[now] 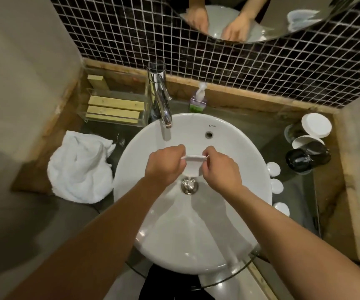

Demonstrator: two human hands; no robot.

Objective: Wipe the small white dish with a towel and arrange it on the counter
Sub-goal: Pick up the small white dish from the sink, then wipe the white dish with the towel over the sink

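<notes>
i see both bare hands held over the round white ceramic basin [229, 152] at the centre of the frame. the left hand [166, 167] and the right hand [220, 169] hold the small white dish [193, 164] between them, each grip pinching an opposite edge of its rim with thumb and fingertips pressed together on it. the dish hangs in the air just above the metal drain plug [189, 186] and below the spout of the tall chrome faucet [160, 98], which rises from the upper left of the basin. i cannot tell whether the dish is wet.

the crumpled white towel [80, 167] lies on the dark glass counter [291, 169] at the left of the basin, well apart from both hands. above it, in the upper left of the frame, a clear acrylic box [114, 107] holds pale wooden blocks. a small soap bottle with a white pump [198, 99] stands behind the basin against the wall of dark mosaic tile [218, 66]. at the right of the basin three small white round dishes [276, 186] sit in a line on the counter, and further right are dark glass jars with white lids [309, 146]. the round mirror [239, 18] at the top edge reflects both hands.
</notes>
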